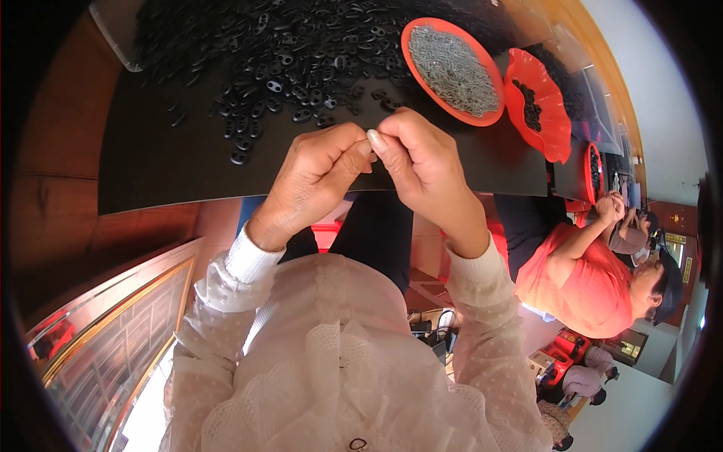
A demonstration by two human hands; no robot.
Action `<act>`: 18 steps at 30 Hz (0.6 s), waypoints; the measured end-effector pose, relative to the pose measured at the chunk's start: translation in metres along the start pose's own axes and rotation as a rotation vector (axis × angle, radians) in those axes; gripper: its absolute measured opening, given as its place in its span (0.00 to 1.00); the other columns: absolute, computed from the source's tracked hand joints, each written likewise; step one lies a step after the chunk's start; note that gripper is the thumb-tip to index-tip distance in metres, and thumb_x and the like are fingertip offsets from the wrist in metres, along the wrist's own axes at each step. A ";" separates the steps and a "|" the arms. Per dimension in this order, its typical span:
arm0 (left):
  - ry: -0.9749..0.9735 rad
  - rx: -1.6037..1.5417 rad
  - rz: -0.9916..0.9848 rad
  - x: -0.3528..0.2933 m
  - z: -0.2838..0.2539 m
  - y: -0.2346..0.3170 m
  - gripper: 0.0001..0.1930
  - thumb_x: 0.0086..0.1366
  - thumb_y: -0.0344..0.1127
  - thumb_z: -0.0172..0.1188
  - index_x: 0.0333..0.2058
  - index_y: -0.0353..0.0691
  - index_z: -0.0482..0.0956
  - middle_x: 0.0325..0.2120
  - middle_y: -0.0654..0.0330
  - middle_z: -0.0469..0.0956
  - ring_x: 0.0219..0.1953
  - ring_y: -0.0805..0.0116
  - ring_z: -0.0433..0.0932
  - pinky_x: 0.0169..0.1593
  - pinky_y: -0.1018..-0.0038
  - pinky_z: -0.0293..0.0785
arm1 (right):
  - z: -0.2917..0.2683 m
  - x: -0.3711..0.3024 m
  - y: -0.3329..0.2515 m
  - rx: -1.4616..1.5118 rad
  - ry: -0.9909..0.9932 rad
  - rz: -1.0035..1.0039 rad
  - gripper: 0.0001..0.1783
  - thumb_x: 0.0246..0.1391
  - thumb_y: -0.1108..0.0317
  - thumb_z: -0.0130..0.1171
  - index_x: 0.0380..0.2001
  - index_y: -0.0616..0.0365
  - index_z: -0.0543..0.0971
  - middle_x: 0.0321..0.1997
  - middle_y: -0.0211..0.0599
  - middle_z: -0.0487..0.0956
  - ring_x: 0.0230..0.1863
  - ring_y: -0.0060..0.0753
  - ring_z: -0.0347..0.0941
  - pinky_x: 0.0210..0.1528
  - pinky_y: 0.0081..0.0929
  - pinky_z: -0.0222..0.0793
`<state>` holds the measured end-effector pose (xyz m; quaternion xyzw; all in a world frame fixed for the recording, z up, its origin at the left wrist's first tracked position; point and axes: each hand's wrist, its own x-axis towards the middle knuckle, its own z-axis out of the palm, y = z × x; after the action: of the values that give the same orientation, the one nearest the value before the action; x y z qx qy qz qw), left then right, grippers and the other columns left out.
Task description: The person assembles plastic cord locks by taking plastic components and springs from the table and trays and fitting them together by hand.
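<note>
My left hand [312,169] and my right hand [422,157] meet fingertip to fingertip above the front edge of the dark table [169,162]. Both are closed in a pinch, thumbs against curled fingers. Whatever lies between the fingertips is too small and hidden to make out. Just beyond them spreads a large heap of small black oval pieces with two holes [294,64], some lying loose near my left hand. Right of the heap, a round red plate [483,120] holds many small silvery metal pieces [452,71] that look like springs.
A red wavy-rimmed dish [553,128] with small dark pieces [529,105] stands right of the plate. Farther right, a co-worker in an orange-red shirt [580,282] sits with hands together near another red dish [590,173]. More people sit beyond. A wooden panel [56,173] stands left.
</note>
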<state>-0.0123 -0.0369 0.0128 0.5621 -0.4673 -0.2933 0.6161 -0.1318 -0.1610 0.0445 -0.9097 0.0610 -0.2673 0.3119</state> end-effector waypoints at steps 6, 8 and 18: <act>-0.031 0.012 -0.030 0.001 -0.001 -0.001 0.05 0.64 0.27 0.54 0.30 0.32 0.74 0.19 0.59 0.72 0.22 0.74 0.70 0.28 0.76 0.68 | -0.009 0.008 0.000 0.055 -0.099 0.029 0.08 0.55 0.70 0.58 0.27 0.61 0.70 0.22 0.44 0.73 0.23 0.47 0.72 0.23 0.36 0.64; -0.036 0.005 0.002 0.001 0.000 -0.005 0.06 0.65 0.28 0.52 0.31 0.33 0.75 0.21 0.63 0.73 0.22 0.78 0.68 0.26 0.79 0.65 | -0.015 0.013 -0.003 0.085 -0.149 0.078 0.08 0.55 0.70 0.58 0.26 0.61 0.70 0.22 0.44 0.73 0.23 0.47 0.72 0.23 0.36 0.64; 0.023 -0.053 -0.134 -0.001 0.001 0.001 0.06 0.62 0.27 0.55 0.26 0.33 0.73 0.16 0.64 0.70 0.19 0.81 0.65 0.22 0.78 0.62 | -0.010 0.012 -0.005 0.032 -0.126 0.010 0.08 0.56 0.70 0.57 0.27 0.62 0.71 0.25 0.45 0.74 0.24 0.48 0.72 0.25 0.36 0.66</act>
<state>-0.0135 -0.0366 0.0135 0.5789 -0.4136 -0.3396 0.6152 -0.1267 -0.1660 0.0597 -0.9194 0.0413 -0.2090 0.3307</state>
